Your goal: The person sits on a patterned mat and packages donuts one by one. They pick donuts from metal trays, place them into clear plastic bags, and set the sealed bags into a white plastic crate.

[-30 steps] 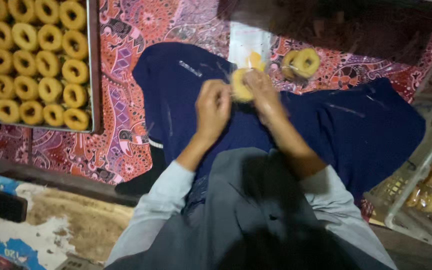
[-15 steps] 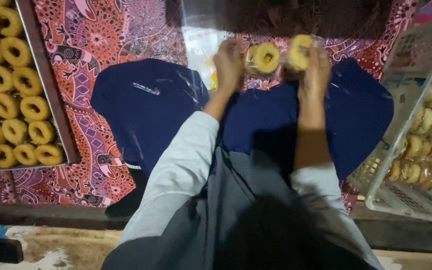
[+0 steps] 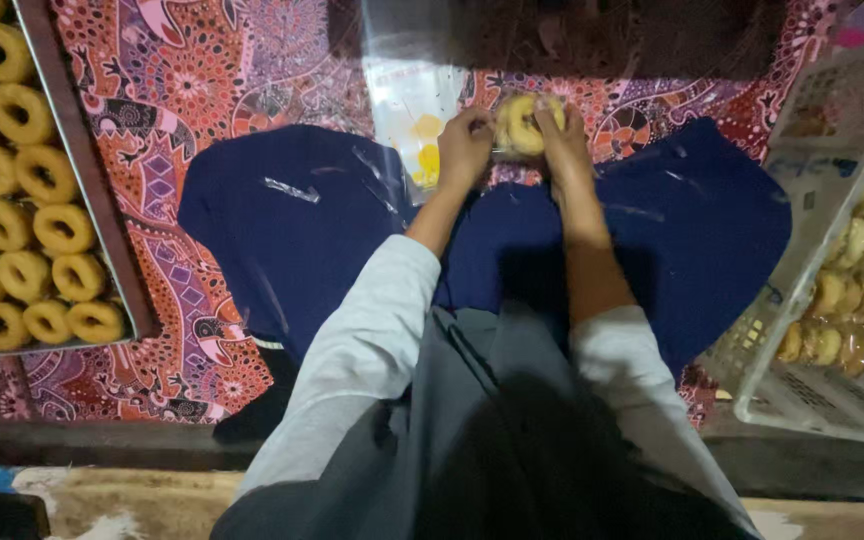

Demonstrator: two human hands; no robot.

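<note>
Golden ring pastry (image 3: 518, 124) sat upper centre of the frame, pinched between both hands close together. Left hand (image 3: 464, 147) was curled shut at the pastry's left edge, right hand (image 3: 564, 142) clamped over its right side and top; whether a clear wrapper was already round it, cannot tell, though a shiny film seemed to catch light there. Clear plastic bags (image 3: 407, 110) lay just left of the hands on the patterned red cloth (image 3: 202, 80), likely kept within easy reach. Both forearms stretched forward over a dark blue lap (image 3: 292, 230), so work happened just past the knees. Metal tray (image 3: 102, 230) at the left edge held rows of bare ring pastries (image 3: 22, 230), well apart from the hands. White plastic basket (image 3: 802, 340) at the right edge held what looked like pastries in bags (image 3: 852, 300), set near the right arm. Grey sleeves (image 3: 372, 340) filled the lower centre.
</note>
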